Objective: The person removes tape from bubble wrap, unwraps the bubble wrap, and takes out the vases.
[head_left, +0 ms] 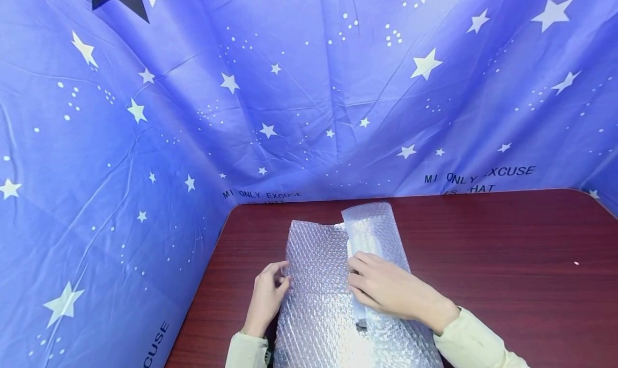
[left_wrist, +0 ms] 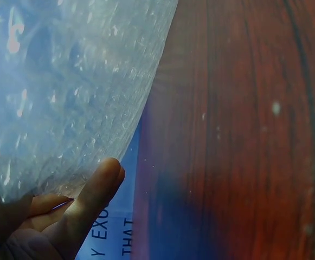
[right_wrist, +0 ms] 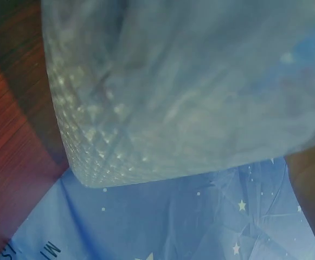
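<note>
A wide sheet of bubble wrap (head_left: 318, 298) lies lengthwise on the dark red table, its right part folded over toward the middle. My left hand (head_left: 268, 293) is at the sheet's left edge, thumb and fingers pinching it; the left wrist view shows the thumb (left_wrist: 105, 176) at the wrap's border. With curled fingers, my right hand (head_left: 386, 287) grips the edge of the folded flap (head_left: 374, 223). Something whitish with a small dark part (head_left: 361, 323) shows along the flap's edge, mostly hidden by the wrap and the hand. In the right wrist view the raised flap (right_wrist: 146, 108) covers the fingers.
The wooden table (head_left: 507, 260) extends to the right, with a tiny white speck (head_left: 576, 263) on it. A blue cloth (head_left: 309, 89) with white stars and printed words hangs behind the table and along its left side.
</note>
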The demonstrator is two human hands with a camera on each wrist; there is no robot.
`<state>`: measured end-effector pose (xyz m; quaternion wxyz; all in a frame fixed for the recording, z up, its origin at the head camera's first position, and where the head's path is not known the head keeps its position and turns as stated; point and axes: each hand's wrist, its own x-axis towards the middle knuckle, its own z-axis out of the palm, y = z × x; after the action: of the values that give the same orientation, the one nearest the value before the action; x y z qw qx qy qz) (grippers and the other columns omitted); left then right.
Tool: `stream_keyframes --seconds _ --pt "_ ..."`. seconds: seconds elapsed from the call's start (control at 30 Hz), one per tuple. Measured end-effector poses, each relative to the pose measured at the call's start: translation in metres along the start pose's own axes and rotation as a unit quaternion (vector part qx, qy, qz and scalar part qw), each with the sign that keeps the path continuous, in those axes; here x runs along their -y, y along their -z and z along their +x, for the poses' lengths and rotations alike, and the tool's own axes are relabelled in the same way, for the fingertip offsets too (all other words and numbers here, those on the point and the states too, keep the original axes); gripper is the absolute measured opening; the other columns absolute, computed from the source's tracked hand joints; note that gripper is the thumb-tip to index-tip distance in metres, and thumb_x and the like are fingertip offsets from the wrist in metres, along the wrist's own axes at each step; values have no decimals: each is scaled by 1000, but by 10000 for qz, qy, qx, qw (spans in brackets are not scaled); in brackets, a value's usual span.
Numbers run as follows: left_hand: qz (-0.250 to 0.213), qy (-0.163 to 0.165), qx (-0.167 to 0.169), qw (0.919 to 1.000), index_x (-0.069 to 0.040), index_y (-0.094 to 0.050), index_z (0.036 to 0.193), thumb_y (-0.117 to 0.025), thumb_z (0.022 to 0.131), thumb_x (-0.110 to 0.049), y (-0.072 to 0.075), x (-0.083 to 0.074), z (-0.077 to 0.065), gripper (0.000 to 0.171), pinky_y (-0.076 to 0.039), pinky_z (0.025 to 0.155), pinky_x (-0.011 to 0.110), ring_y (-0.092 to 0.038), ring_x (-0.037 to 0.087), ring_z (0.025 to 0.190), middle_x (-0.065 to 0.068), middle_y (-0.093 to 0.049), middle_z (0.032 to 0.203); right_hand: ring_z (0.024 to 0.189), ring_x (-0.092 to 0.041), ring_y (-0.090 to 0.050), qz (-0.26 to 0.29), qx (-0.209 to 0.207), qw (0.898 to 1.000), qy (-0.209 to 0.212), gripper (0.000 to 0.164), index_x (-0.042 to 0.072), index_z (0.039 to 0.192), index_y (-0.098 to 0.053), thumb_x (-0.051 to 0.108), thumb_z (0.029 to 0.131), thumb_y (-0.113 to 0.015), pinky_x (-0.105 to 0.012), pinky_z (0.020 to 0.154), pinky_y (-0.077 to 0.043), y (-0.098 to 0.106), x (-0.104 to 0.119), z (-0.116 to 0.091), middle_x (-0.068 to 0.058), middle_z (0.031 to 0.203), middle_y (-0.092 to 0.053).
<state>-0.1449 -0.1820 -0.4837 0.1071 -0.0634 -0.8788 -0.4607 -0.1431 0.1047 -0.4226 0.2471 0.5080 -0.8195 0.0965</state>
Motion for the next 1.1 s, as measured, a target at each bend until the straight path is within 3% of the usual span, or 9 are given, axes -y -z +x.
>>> stream_keyframes --seconds 0.17,0.43,0.7,1.1 --pt "-34 -58 -7 10000 8 -66 114 -67 86 10 -1 1 0 29 -56 56 19 -67 10 66 17 -67 102 80 -10 -39 7 -122 9999 50 23 19 77 -58 17 98 -49 -24 72 -40 -1 -2 -2 7 83 -42" --pt "-93 -25 -20 10000 8 -66 115 -67 86 10 -2 2 -1 29 -57 57 18 -67 10 66 17 -67 103 80 -8 -37 135 -73 9998 -140 22 20 78 -55 17 99 -50 -22 71 -38 5 -6 -4 9 82 -41" --pt "-156 81 1 9998 6 -66 116 -66 86 9 -1 0 -2 30 -58 57 20 -66 9 67 17 -67 105 81 -10 -39 -64 -62 9997 -241 25 18 78 -57 18 100 -47 -25 72 -41 11 -11 -5 8 83 -43" --pt "-42 16 -58 10000 6 -67 115 -67 85 10 -1 2 -2 30 -57 57 18 -66 9 68 16 -67 103 82 -13 -40 -127 -221 9986 -460 30 17 76 -55 19 101 -39 -26 75 -39 25 -20 -20 5 83 -44"
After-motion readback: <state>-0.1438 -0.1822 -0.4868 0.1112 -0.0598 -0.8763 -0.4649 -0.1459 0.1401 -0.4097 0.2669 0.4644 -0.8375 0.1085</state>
